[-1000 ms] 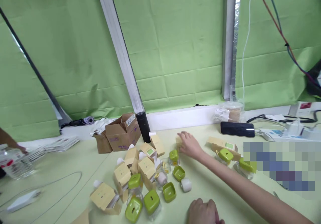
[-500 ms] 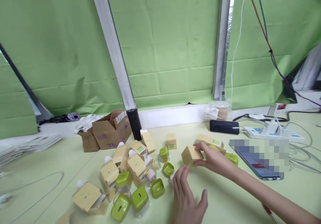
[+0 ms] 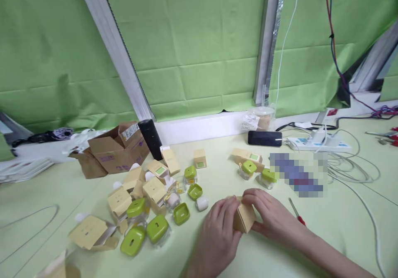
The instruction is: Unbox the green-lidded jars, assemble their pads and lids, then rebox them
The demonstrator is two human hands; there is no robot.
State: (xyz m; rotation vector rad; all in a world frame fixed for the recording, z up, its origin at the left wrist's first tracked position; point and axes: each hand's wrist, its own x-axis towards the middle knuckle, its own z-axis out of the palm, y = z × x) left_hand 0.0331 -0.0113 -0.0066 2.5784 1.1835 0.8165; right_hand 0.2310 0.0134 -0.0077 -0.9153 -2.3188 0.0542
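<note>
Between my two hands, over the near part of the table, is a small tan cardboard box point(image 3: 245, 216). My left hand point(image 3: 221, 224) grips its left side with the fingers over the top edge. On the right side my right hand point(image 3: 267, 211) holds it, fingers along the back and thumb low. A small white cylinder point(image 3: 202, 203) lies just left of my left hand, with an open green lid point(image 3: 181, 213) beside it. Beyond my right hand stand two clear containers with green lids, one point(image 3: 249, 168) by a tan box and another point(image 3: 268, 176) nearer.
Several open tan boxes point(image 3: 90, 231) and green-lidded containers point(image 3: 157, 228) crowd the left. Behind them are a brown carton point(image 3: 115, 153) and a black cylinder point(image 3: 150, 139). Right lie a phone point(image 3: 265, 138), a power strip point(image 3: 320, 144), loose cables and a red-handled screwdriver point(image 3: 297, 212).
My right hand has brought the box nearer and down, and my left hand has closed on it too. The view has shifted right, uncovering the two green-lidded containers and the screwdriver.
</note>
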